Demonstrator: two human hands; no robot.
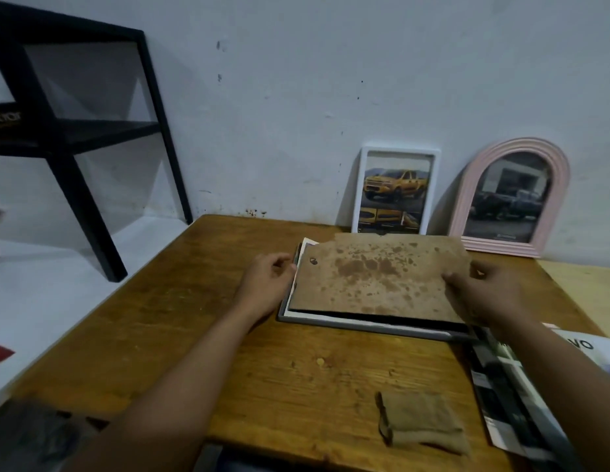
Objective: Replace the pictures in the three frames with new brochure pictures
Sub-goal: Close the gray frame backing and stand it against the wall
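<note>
A grey frame [365, 327] lies face down on the wooden table [201, 321]. Over it sits its stained brown backing board [378, 277], lifted slightly at the near edge. My left hand [268, 279] pinches the board's left edge. My right hand [484, 294] grips its right edge, thumb on top. White paper shows at the frame's left under the board. A white frame [395, 190] with a yellow car picture leans on the wall. Beside it stands a pink arched frame [511, 195] with a dark car picture. Brochure pages [508, 396] lie at the right under my forearm.
A folded brown cloth [422, 422] lies near the table's front edge. A black metal shelf [75, 131] stands at the left on the white floor. A lighter wooden surface [589, 287] adjoins the table at the right.
</note>
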